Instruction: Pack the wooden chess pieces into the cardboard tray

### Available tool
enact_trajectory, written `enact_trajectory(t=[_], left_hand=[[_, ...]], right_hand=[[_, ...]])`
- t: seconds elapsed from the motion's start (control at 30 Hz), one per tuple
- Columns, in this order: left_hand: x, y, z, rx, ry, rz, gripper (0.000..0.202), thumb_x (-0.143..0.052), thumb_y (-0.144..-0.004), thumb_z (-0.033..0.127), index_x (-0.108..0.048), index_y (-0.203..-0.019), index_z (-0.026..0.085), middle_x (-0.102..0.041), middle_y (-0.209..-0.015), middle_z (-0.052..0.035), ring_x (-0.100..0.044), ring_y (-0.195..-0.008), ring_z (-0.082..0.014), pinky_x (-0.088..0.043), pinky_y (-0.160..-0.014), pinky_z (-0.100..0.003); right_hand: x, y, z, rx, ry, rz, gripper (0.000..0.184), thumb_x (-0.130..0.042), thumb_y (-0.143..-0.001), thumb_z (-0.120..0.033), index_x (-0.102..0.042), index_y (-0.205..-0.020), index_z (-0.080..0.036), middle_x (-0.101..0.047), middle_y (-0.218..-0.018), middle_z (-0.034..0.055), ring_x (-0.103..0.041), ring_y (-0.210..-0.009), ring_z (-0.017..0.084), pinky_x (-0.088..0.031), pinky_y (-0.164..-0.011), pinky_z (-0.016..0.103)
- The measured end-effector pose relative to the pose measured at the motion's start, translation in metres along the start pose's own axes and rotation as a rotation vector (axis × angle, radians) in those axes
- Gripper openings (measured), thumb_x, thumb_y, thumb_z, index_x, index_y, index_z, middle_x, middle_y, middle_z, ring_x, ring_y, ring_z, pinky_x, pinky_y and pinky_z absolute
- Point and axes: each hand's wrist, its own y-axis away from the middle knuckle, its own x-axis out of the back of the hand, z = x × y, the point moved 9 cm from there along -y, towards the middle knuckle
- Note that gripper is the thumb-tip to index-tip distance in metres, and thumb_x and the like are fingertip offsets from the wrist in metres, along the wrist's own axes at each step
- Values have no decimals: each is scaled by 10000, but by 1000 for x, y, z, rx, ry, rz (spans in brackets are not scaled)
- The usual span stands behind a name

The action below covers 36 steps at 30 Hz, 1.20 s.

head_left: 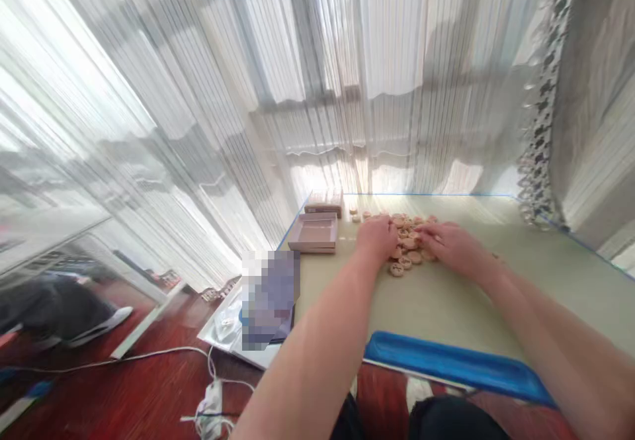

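Note:
Several round, pale wooden pieces with dark marks, which look like Chinese chess pieces [405,263], lie in a loose heap on the light table [426,308]. At the heap's left edge rests my left hand [378,236], touching pieces, its fingers bent loosely and partly hidden by its back. From the right, my right hand [449,245] reaches over the heap, fingers extended and their tips touching the pieces. Neither hand shows a piece lifted off the table. Beyond my left hand, a few more pieces [353,210] sit apart near the back edge.
An open shallow box [312,249] stands left of the heap, with another box [323,202] behind it. A blue padded strip [456,364] runs along the table's front edge. Sheer curtains [317,122] hang behind. A power strip [211,403] and white cords lie at lower left.

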Motion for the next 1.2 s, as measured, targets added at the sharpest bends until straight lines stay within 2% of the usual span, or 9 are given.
enact_trajectory(t=[0.17,0.43,0.5,0.67,0.87,0.97,1.07,1.2], left_hand=[[1,-1,0,24,22,-16,285,-372,-832,251,-630,-917,167,-657,-955,-76,-564,-920,-194,-438,-834,-303],[1,-3,-8,84,92,-33,315,-358,-836,232,-652,-941,187,-664,-986,-59,-572,-926,-184,-447,-839,-291],[3,-3,-6,61,85,-37,300,-386,-823,251,-656,-946,206,-664,-983,-42,-567,-931,-180,-446,-844,-284],[7,3,15,-134,45,-92,231,-488,-753,302,-687,-856,245,-662,-959,-1,-545,-969,-178,-419,-895,-269],[9,7,10,-162,27,-159,237,-523,-682,224,-710,-824,249,-676,-933,9,-568,-926,-168,-426,-897,-260],[8,8,4,-128,-4,-182,224,-547,-658,227,-718,-800,254,-674,-941,5,-572,-928,-178,-433,-894,-269],[9,8,3,-114,-27,-165,220,-536,-692,251,-716,-817,248,-670,-949,-7,-570,-947,-186,-439,-888,-276],[9,5,-1,-79,9,-136,310,-431,-782,217,-693,-945,252,-668,-1015,-6,-578,-962,-171,-444,-878,-267]], right_hand=[[-2,1,4,-31,9,6,335,-379,-872,-292,-656,-1024,-180,-682,-972,81,-579,-943,244,-435,-832,346],[-4,-1,5,1,4,14,302,-402,-857,-273,-683,-931,-189,-685,-951,68,-564,-912,242,-421,-847,370],[-3,0,5,-1,-13,19,292,-419,-846,-282,-682,-937,-192,-685,-953,64,-562,-929,243,-419,-852,372],[-1,1,0,27,-74,15,251,-485,-787,-273,-686,-931,-227,-687,-964,22,-553,-971,234,-416,-876,365],[2,2,-7,52,-112,-7,211,-506,-742,-249,-700,-827,-240,-698,-888,4,-570,-926,221,-425,-863,358],[2,3,-13,89,-124,-30,200,-510,-720,-225,-697,-789,-240,-697,-844,1,-585,-873,207,-433,-840,343],[3,4,-16,100,-129,-41,206,-504,-712,-212,-694,-787,-236,-695,-851,3,-587,-874,205,-432,-839,341],[3,3,-15,86,-124,-59,197,-503,-709,-215,-689,-774,-228,-693,-831,7,-587,-879,209,-431,-841,344]])
